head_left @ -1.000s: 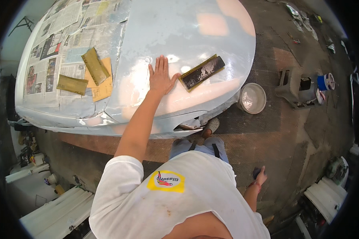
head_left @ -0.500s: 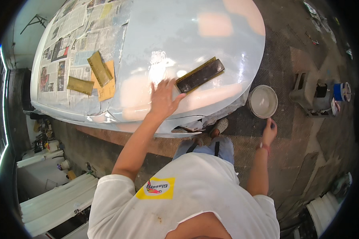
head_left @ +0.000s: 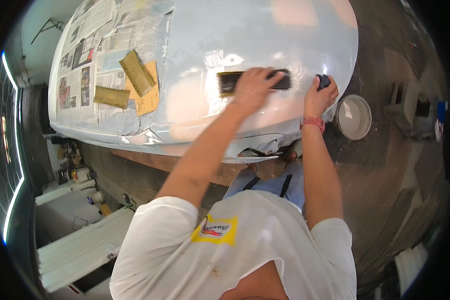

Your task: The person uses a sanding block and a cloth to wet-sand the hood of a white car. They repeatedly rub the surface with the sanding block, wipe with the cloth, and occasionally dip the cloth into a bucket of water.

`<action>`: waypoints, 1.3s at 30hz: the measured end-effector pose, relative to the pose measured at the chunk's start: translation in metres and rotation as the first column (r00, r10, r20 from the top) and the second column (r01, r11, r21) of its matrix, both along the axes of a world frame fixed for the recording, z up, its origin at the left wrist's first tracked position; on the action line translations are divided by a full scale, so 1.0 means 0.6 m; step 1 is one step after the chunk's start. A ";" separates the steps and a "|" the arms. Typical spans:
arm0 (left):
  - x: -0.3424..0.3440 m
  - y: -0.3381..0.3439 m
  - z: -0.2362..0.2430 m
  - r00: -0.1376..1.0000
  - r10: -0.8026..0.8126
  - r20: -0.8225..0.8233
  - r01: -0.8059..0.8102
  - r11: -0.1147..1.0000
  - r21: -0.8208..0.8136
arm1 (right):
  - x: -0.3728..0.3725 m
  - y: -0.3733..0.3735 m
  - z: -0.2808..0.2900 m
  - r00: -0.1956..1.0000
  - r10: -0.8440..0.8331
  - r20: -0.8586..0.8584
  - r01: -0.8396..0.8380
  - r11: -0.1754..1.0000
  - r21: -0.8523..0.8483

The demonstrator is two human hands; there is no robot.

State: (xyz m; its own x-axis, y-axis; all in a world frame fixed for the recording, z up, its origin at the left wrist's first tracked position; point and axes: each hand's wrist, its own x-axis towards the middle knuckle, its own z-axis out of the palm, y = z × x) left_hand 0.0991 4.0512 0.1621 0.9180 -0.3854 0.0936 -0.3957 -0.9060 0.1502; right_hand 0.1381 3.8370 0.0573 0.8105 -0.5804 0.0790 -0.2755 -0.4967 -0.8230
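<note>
My left hand (head_left: 253, 90) grips a long black sanding block (head_left: 227, 82) with yellow sandpaper along its edge, lying on the wet, pale grey car panel (head_left: 195, 45) with pink patches. To the right, my right hand (head_left: 320, 97) holds a small black pad (head_left: 323, 80) at the panel, near its curved edge. Two folded yellow sandpaper pieces (head_left: 135, 72) and a flat orange sheet (head_left: 146, 105) lie on the newspaper masking (head_left: 77, 87) at the left.
A white bucket (head_left: 354, 130) stands on the floor right of the car, with a grey plastic stand (head_left: 407, 122) and a blue can (head_left: 441, 110) beyond. Equipment and white panels (head_left: 80, 232) are at the lower left.
My left hand has slid right from the bare panel onto the sanding block, which now lies more level. My right hand has risen from low beside my body up to the panel's right side.
</note>
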 end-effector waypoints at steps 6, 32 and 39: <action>-0.207 0.353 0.088 1.000 -0.022 0.000 0.022 0.992 0.123 | -0.046 0.088 0.006 0.994 -0.091 -0.064 0.088 0.995 -0.057; -0.187 0.452 0.071 0.954 -0.292 0.063 0.294 0.956 -0.011 | -0.050 0.124 -0.021 0.987 -0.161 0.020 0.158 0.920 -0.358; -0.024 0.308 0.032 0.964 -0.193 0.182 0.206 0.977 -0.057 | -0.056 0.130 -0.015 0.990 -0.134 0.036 0.138 0.932 -0.334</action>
State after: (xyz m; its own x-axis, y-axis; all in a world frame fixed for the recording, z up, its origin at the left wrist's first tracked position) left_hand 0.0849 4.2357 0.1814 0.7901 -0.5446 0.2812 -0.5931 -0.7951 0.1266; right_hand 0.1047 3.9149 0.0483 0.7231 -0.6233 0.2977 -0.3506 -0.7024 -0.6194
